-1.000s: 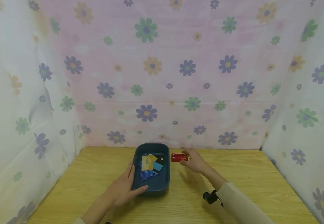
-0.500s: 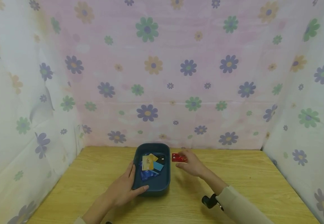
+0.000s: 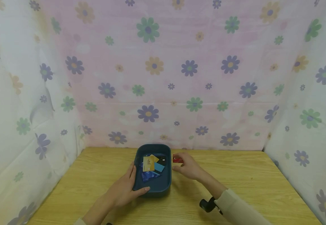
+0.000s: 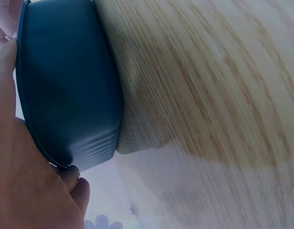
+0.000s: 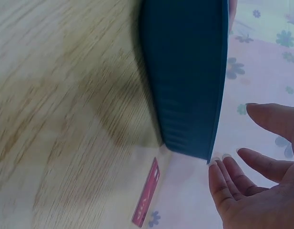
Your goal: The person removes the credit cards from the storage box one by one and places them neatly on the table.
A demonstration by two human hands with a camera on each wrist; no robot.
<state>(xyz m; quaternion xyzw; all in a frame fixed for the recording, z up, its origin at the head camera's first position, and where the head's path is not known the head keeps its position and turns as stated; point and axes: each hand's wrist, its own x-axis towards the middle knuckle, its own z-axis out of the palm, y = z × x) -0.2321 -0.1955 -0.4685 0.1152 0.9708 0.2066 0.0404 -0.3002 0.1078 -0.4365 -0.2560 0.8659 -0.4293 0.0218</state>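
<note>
A dark teal plastic bin (image 3: 170, 176) stands on the table, holding a pale gold card (image 3: 148, 164), a light blue card (image 3: 159, 167), dark blue cards (image 3: 148, 177) and a black card (image 3: 162, 161). My left hand (image 3: 123, 189) grips its near left corner, thumb over the front rim and fingers along the left side. Just right of the bin, my right hand (image 3: 189, 167) hovers with loosely bent fingers holding nothing. Beneath it, a red VIP card (image 5: 146, 193) lies flat on the table, partly hidden by the hand in the head view.
The wooden table (image 3: 250, 178) is enclosed at the back and sides by flowered cloth (image 3: 163, 75). A black camera mount (image 3: 207, 205) hangs under my right wrist.
My right hand has shifted left toward the bin, covering more of the red card, which stays where it was. My left hand and the bin have held still.
</note>
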